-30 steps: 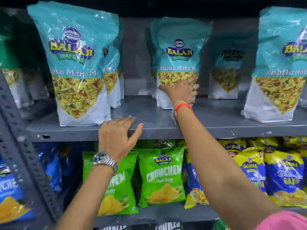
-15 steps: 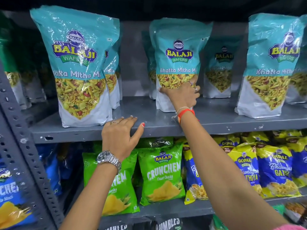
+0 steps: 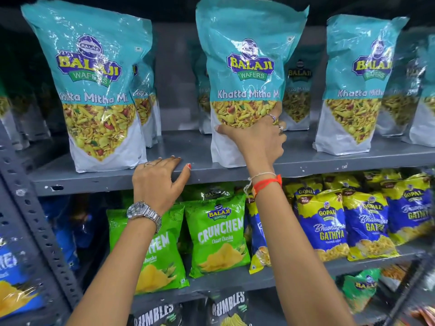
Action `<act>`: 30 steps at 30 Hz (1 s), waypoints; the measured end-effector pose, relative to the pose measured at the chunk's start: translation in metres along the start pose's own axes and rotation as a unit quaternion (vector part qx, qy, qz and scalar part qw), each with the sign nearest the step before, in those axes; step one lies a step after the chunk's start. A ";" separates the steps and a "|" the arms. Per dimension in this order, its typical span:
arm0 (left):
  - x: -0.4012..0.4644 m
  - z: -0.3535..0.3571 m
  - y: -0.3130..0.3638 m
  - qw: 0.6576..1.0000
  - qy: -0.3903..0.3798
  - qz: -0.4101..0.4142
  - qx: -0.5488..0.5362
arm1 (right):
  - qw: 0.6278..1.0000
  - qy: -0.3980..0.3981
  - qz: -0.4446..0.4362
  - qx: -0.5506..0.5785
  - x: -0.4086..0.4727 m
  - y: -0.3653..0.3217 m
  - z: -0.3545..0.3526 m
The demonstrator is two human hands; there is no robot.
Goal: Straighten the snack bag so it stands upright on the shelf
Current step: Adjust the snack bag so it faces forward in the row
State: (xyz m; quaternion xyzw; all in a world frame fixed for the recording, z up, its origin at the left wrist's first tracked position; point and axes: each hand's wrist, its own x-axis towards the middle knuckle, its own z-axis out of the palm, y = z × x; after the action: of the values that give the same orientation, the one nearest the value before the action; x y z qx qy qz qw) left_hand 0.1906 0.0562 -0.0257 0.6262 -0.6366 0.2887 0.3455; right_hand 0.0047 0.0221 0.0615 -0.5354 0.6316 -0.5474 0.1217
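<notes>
A teal and white Balaji Khatta Mitha Mix snack bag (image 3: 247,74) stands upright near the front edge of the grey metal shelf (image 3: 235,171), in the middle. My right hand (image 3: 257,140) grips its lower front, fingers spread across the clear window. My left hand (image 3: 160,182) rests flat on the shelf's front lip, just left of the bag, holding nothing.
Matching teal bags stand to the left (image 3: 94,90) and right (image 3: 355,90), with more behind. On the shelf below are green Crunchem bags (image 3: 217,234) and blue and yellow Gathiya bags (image 3: 327,222). A perforated grey upright (image 3: 35,222) runs down the left.
My right hand has pulled the middle bag forward from the back of the shelf to near its front edge. My left hand has stayed on the shelf lip.
</notes>
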 end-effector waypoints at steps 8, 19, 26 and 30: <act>0.002 -0.004 0.004 1.000 0.002 0.004 0.001 | 1.000 0.014 -0.006 -0.004 -0.008 0.000 -0.006; 0.002 -0.005 0.003 1.000 0.001 0.012 0.008 | 1.000 0.025 -0.007 -0.005 -0.001 -0.002 0.004; 0.001 -0.004 0.003 1.000 -0.007 0.011 0.008 | 0.999 0.036 -0.007 -0.009 0.005 -0.004 0.019; 0.001 -0.003 0.002 1.000 -0.007 0.009 0.004 | 0.999 0.038 -0.008 -0.012 0.007 -0.004 0.024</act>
State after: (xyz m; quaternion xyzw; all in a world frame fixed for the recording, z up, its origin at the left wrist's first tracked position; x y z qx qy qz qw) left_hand 0.1892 0.0579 -0.0230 0.6239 -0.6432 0.2899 0.3361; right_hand 0.0219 0.0033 0.0591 -0.5207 0.6377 -0.5610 0.0864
